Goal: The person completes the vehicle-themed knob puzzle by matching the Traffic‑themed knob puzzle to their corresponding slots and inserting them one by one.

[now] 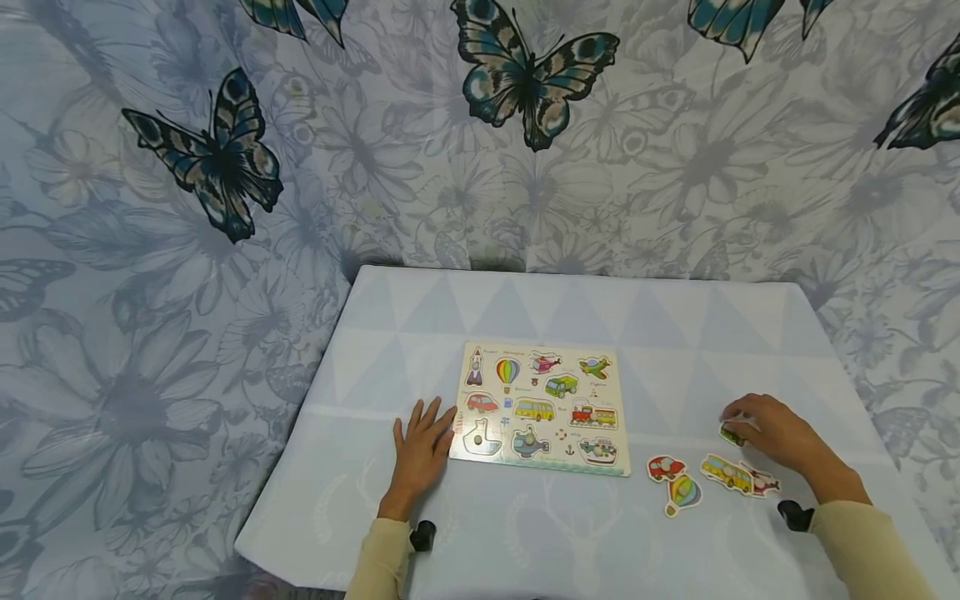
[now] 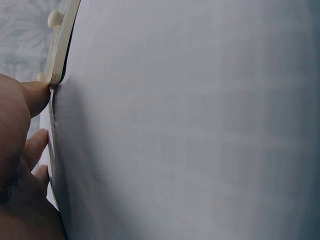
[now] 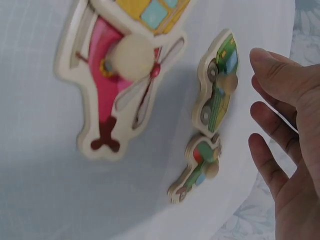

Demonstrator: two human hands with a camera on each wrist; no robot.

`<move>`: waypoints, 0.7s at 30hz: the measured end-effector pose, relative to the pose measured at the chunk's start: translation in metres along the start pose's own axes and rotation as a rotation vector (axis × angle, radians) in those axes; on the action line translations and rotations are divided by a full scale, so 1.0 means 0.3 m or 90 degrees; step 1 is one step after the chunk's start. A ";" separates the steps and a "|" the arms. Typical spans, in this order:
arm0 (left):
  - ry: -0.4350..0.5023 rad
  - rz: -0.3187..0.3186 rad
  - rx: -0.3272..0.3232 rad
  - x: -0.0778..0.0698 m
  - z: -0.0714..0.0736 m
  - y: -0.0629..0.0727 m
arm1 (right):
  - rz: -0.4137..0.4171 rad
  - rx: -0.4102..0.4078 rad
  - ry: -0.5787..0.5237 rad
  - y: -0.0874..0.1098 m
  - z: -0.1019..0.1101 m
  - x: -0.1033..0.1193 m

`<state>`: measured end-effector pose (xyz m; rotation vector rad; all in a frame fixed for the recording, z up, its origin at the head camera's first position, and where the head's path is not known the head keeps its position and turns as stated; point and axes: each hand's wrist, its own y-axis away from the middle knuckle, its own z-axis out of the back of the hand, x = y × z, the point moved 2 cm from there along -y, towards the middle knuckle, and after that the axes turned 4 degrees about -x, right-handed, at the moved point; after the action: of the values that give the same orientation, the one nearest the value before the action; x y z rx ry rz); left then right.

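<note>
A flat puzzle board [image 1: 551,464] printed with vehicle pictures lies mid-table. My left hand [image 1: 422,454] has its fingers spread on the tablecloth, fingertips touching the board's left edge; the left wrist view shows the thumb against the board's side [image 2: 61,50]. My right hand [image 1: 776,433] hovers with loosely bent fingers beside a green truck piece [image 3: 220,92] with a round knob, a small gap between them in the right wrist view. Touching the truck's end is a green airplane piece [image 3: 200,167]. A pink helicopter piece [image 3: 104,95] lies closer to that camera.
Between the board and my right hand lie a red car piece [image 1: 664,468], a hot-air balloon piece [image 1: 683,492] and a yellow bus piece [image 1: 726,473]. A pale patterned cloth covers the table [image 1: 420,308]. Butterfly-print fabric [image 1: 637,200] hangs behind it.
</note>
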<state>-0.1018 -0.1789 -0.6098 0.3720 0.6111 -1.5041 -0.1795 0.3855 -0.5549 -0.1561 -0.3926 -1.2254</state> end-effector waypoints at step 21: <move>-0.007 0.000 0.004 -0.009 0.008 0.001 | 0.039 -0.006 -0.003 0.050 -0.007 -0.051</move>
<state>-0.1011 -0.1781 -0.6062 0.3681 0.5982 -1.5079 -0.1694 0.4033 -0.5611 -0.1781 -0.3843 -1.1660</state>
